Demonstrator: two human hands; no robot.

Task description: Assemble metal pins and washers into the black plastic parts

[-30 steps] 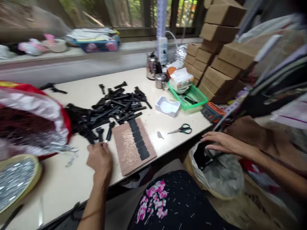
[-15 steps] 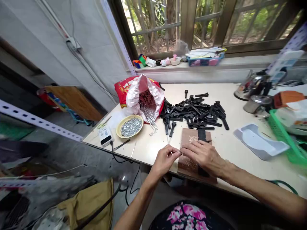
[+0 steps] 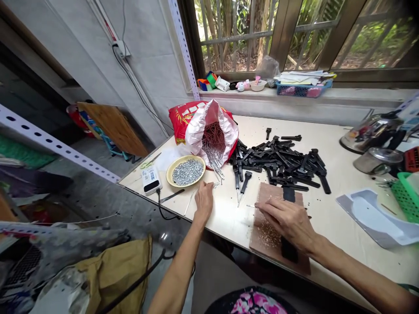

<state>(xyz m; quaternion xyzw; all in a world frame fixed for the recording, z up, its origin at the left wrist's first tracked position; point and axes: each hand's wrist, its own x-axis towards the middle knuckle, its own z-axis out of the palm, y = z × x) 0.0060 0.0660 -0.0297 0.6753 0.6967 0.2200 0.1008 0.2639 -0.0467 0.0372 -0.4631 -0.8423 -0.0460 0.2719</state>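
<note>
My right hand [image 3: 288, 220] lies over a brown board [image 3: 262, 244] with a black strip across it. Its fingers are pinched on a thin metal rod [image 3: 250, 205], whose end sticks out to the left. Farther left, my left hand [image 3: 204, 199] reaches down to the table beside a few tiny silver pieces [image 3: 216, 185]. Its fingers are closed, and anything in them is hidden. Just behind it is a yellow dish [image 3: 169, 174] full of small silver parts. A red and white bag [image 3: 194, 137] lies open, with reddish and silver rods spilling out.
Behind the board is a heap of black plastic pieces [image 3: 281, 159]. At left lie a white device [image 3: 151, 179] with a cable and green-handled scissors [image 3: 149, 162]. To the right are a white tray [image 3: 369, 213], a green basket [image 3: 406, 200] and a metal kettle [image 3: 366, 133].
My left hand has left the right hand's fingertips and moved left to the silver pieces near the dish. My right hand stays over the board with the rod. The camera view has shifted.
</note>
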